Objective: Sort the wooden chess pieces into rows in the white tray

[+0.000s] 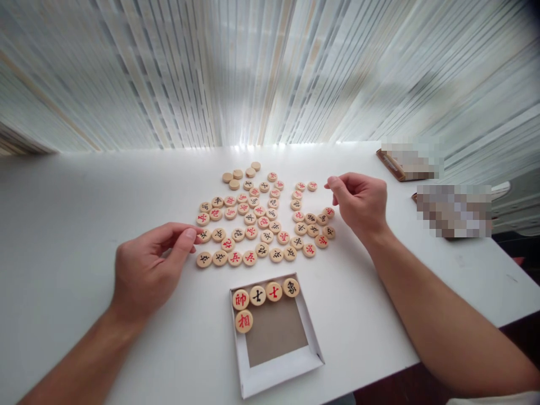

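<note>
Many round wooden Chinese chess pieces (261,219) with red or black characters lie scattered on the white table (84,197). A shallow white box (278,368) with a brown floor stands near me and holds several pieces (257,295) along its far edge. My left hand (147,273) hovers left of the pile with fingers curled. Its thumb and forefinger are pinched together right beside a piece (205,235) at the pile's left edge. My right hand (360,203) is raised over the pile's right side in a loose pinch, with nothing visible in it.
Two blurred-out flat objects (411,160) (453,211) lie at the table's far right. A wall of striped vertical blinds (270,73) rises behind the table. The table's near right edge (485,329) drops off beside my right forearm.
</note>
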{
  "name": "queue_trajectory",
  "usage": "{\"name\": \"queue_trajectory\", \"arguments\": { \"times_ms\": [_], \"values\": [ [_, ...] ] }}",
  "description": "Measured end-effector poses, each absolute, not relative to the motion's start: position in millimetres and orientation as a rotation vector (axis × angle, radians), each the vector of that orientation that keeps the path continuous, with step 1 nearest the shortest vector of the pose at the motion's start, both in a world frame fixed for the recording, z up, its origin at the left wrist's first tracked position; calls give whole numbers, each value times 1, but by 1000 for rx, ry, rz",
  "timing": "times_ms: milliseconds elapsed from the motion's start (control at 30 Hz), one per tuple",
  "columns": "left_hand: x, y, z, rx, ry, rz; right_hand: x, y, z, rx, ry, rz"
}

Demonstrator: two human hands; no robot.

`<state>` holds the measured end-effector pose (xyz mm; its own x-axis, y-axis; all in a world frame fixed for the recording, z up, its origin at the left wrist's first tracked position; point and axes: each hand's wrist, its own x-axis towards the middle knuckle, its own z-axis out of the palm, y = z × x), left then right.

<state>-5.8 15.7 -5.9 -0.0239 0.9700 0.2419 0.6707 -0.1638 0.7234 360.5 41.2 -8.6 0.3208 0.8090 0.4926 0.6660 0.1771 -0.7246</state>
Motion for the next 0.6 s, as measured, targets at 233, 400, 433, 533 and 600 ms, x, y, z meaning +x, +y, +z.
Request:
{"name": "queue_trajectory", "arguments": {
  "times_ms": [233,400,433,533,600],
  "values": [
    [-4,13,-4,1839,1678,1031,352,36,-10,-1557,-1457,203],
    [-2,13,-2,1792,1724,1012,347,32,-9,-1579,-1561,238],
    [-2,13,-2,1783,1729,998,346,31,-9,-1575,-1583,240],
    [-4,15,-1,1766,1769,942,345,30,-8,-1554,-1582,240],
    [-5,17,-2,1763,1809,900,345,32,-7,-1546,-1541,246]
  ]
}}
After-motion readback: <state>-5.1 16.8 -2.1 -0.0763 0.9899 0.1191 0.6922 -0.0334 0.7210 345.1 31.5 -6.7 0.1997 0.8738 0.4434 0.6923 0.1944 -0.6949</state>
